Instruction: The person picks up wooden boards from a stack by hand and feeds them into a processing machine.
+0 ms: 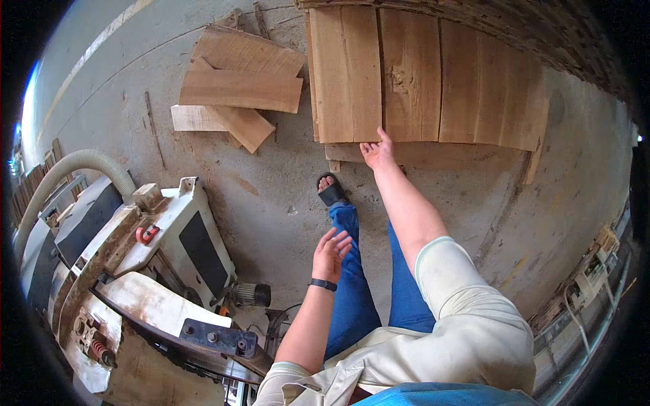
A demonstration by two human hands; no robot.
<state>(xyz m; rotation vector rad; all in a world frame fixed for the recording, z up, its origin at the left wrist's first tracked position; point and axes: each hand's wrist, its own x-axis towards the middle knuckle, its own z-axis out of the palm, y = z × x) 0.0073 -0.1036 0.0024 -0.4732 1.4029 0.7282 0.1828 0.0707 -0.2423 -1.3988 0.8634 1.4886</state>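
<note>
My right hand (379, 155) reaches to the near edge of a stack of wide wooden boards. Its thumb points up over the edge, close to the seam between the left board (345, 74) and the middle board (410, 81). The other fingers are partly curled, just at the edge; no firm grip shows. Nearer to me, my left hand (330, 254) hangs in the air above my leg, fingers apart and holding nothing. A dark band circles that wrist. Another board (433, 154) shows beneath the near edge of the stack.
Loose planks (240, 88) lie crossed on the concrete floor at the upper left. A white woodworking machine (196, 237) with a ribbed hose (95, 159) stands close on my left. Stacked timber (542, 34) runs along the far right. My sandalled foot (330, 189) is near the boards.
</note>
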